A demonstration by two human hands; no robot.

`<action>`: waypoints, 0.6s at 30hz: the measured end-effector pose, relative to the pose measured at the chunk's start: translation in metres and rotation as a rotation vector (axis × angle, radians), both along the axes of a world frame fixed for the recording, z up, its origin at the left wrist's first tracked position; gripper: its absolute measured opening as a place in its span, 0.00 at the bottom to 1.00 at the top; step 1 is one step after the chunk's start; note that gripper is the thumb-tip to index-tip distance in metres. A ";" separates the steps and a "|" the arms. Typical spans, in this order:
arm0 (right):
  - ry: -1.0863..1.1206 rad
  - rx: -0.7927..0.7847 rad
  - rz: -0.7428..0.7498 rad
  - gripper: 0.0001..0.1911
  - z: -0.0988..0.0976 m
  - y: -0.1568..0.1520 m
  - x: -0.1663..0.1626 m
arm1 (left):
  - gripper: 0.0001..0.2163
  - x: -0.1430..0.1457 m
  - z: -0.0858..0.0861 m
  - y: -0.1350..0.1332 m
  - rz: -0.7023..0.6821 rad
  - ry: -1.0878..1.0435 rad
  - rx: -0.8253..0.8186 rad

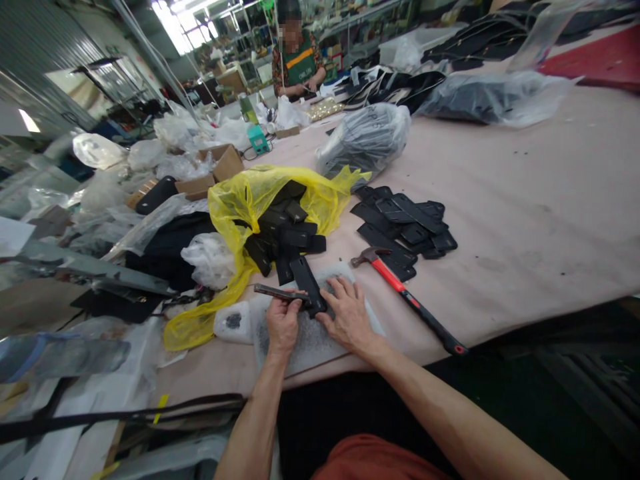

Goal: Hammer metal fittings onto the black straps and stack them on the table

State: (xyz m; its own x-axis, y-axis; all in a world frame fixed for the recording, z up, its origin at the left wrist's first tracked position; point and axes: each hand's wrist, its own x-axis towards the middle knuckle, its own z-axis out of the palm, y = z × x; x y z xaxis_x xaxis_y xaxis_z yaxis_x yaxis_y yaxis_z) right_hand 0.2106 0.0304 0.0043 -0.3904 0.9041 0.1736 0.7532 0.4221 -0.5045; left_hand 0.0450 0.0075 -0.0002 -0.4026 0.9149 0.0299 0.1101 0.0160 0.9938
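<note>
My left hand [283, 325] is closed around a thin dark metal tool [274, 292] that lies roughly level, its tip pointing left. My right hand [347, 313] rests with fingers spread on a flat black leather piece [307, 283], pressing it onto a grey stone slab [313, 337] at the table's near edge. Both hands meet over the lower end of that piece. Just behind it, more black pieces [283, 237] spill out of a yellow plastic bag [235, 207].
A red-handled hammer [405, 297] lies right of my hand. A pile of black leather pieces [403, 227] sits behind it. Clear bags of dark goods [365, 137], cardboard boxes [215, 170] and plastic clutter fill the left and far table. Another person [295, 57] works at the far end.
</note>
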 end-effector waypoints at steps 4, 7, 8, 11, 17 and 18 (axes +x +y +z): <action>0.000 0.015 -0.006 0.27 0.000 0.000 0.000 | 0.11 -0.001 -0.002 0.000 -0.038 -0.004 0.008; -0.002 0.025 -0.014 0.27 -0.001 0.000 0.000 | 0.10 -0.001 -0.004 0.001 -0.062 0.033 0.002; -0.002 0.027 -0.014 0.27 -0.001 0.000 0.000 | 0.10 -0.001 -0.005 0.001 -0.062 0.042 0.003; -0.002 0.033 -0.013 0.27 -0.002 0.001 -0.001 | 0.09 0.000 -0.003 0.001 -0.078 0.081 0.003; -0.003 0.028 -0.010 0.27 -0.001 0.000 0.000 | 0.08 0.005 0.005 0.003 -0.081 0.137 -0.003; -0.002 0.028 -0.007 0.27 0.000 0.000 0.000 | 0.08 0.006 0.006 0.003 -0.084 0.163 0.001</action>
State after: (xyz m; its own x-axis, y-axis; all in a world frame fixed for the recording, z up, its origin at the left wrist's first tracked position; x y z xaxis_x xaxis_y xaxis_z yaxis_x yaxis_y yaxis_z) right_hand 0.2106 0.0308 0.0042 -0.3842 0.9017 0.1985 0.7575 0.4308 -0.4906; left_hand 0.0509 0.0102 0.0058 -0.3146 0.9450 0.0894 0.2702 -0.0011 0.9628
